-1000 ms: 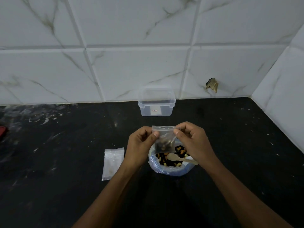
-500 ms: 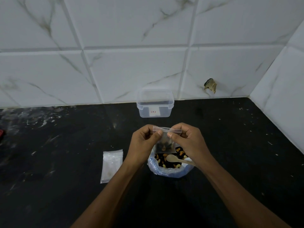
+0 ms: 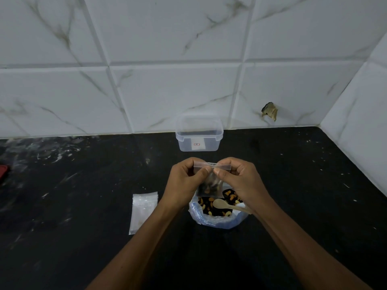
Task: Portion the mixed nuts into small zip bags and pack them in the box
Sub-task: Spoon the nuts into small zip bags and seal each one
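At far left edge, a sliver of red object (image 3: 3,172) on the black countertop (image 3: 83,206), cut off by the frame; too little visible to tell what. Around it, pale scuffs and specks across the dark surface

Further right, a flat stack of empty zip bags (image 3: 142,212) lying on the countertop, just beside the left forearm, apart from the open sack

Left hand (image 3: 184,183) raised above the sack, thumb and curled fingers pinching the top left of the small zip bag (image 3: 210,181). Inside the bag, a small portion of nuts settled at the bottom. Bag upright, held in the air between both hands, its seal strip level along the top

Below the bag, the blue-white sack of mixed nuts (image 3: 217,212) standing open on the countertop, rim rolled down, partly hidden by the held bag and the right wrist. Resting across the nuts, a wooden spoon (image 3: 228,205), bowl toward the left, handle running right under the right wrist

Behind, against the marble-patterned tile wall (image 3: 167,91), the clear plastic box (image 3: 199,136), lid off, small label on its front, well apart from the hands; contents not discernible

Right hand (image 3: 240,181) gripping the top right of the bag, thumb tip nearly meeting the left thumb

On the wall further right, a chipped hole (image 3: 270,111) in the tile, then the corner where the side wall meets the back
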Motion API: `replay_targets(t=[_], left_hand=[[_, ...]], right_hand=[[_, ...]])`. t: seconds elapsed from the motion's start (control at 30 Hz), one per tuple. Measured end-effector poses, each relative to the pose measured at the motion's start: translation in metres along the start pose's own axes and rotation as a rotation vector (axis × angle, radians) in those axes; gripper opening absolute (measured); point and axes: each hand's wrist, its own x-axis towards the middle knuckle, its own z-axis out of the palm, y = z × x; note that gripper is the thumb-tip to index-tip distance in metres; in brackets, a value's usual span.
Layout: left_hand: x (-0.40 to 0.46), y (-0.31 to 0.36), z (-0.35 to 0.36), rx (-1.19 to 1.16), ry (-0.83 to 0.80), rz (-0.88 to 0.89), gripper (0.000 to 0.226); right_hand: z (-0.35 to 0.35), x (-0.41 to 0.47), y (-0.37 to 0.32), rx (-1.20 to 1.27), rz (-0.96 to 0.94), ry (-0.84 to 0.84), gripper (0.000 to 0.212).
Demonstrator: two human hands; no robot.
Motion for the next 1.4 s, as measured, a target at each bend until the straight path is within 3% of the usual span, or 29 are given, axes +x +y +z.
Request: replay_targets(t=[0.57,0.87,1.13,1.4], left_hand=[[0.000,0.008,-0.007,-0.033,-0.044,-0.021,0.010],[-0.004,0.003,-0.010,-0.120,0.052,-0.059,0.012],[-0.005,0.005,-0.012,-0.023,0.086,-0.028,0.010],[-0.004,0.007,-0.008,0.002,0.011,-0.012,0.009]], right_hand=[[-0.003,-0.003,-0.004,0.070,0.058,0.039,0.010],[-0.010,-0.005,-0.003,0.116,0.131,0.058,0.009],[-0.008,-0.005,-0.001,0.157,0.137,0.081,0.006],[-0.009,0.001,-0.008,-0.002,0.075,-0.065,0.018]])
